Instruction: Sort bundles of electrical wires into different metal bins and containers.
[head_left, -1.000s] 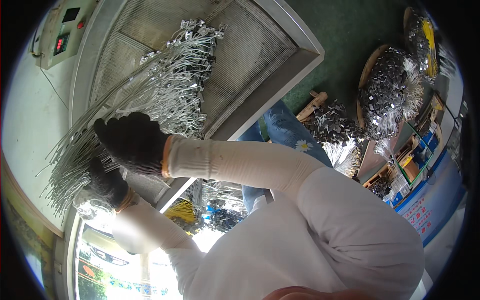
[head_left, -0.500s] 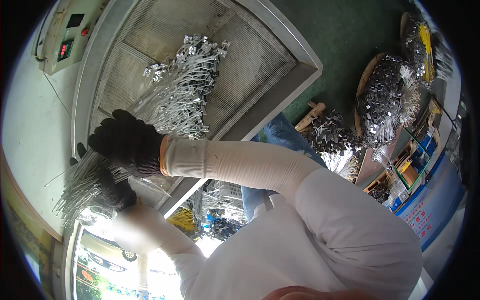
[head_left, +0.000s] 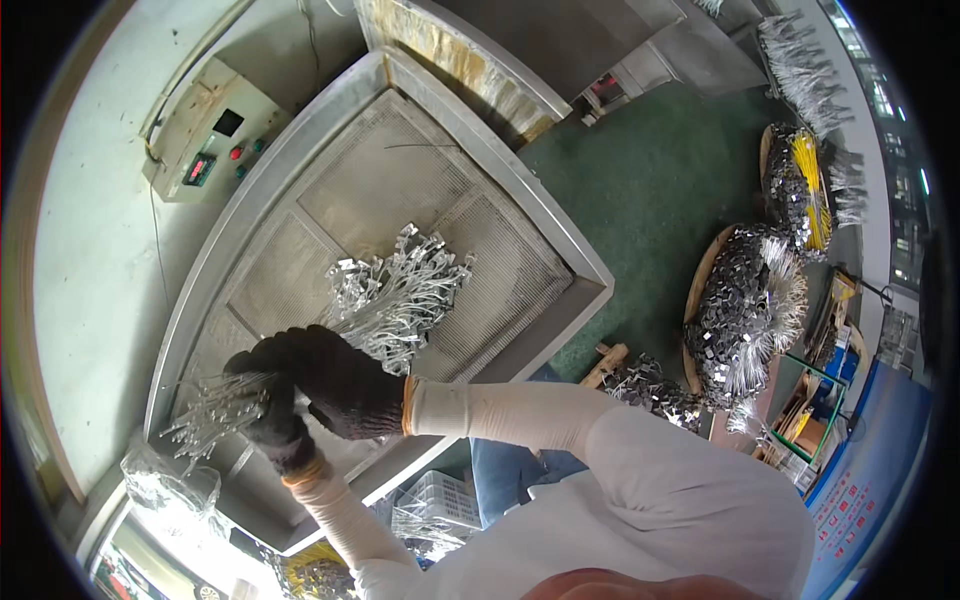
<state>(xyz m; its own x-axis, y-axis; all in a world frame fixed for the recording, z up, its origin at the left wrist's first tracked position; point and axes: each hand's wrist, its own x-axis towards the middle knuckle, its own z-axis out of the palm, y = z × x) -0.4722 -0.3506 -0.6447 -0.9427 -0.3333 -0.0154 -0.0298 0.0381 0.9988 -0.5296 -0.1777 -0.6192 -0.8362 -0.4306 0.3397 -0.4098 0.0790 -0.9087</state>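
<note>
Both hands wear black knit gloves and close round one bundle of thin grey-white wires (head_left: 400,318). Shiny square metal pieces cap its far end, which fans out over a mesh-floored metal tray (head_left: 360,185). My right hand (head_left: 340,382) wraps the bundle from above, its fingers curled over. Just below and to the left, my left hand (head_left: 278,425) grips it near the loose wire tips (head_left: 212,415), which stick out leftward. The gloves hide the middle of the bundle.
A control box (head_left: 215,135) hangs on the left wall. Clear plastic film (head_left: 170,485) lies by the tray's near left corner. Heaps of metal-ended wires (head_left: 745,310) stand on the green floor at right, near a blue panel (head_left: 865,470). A grey crate (head_left: 440,500) sits below the tray.
The view has swung, and more of the tray's far end shows. Both hands have drawn the bundle inward from the tray's left edge, and its wire tips now lie over the tray.
</note>
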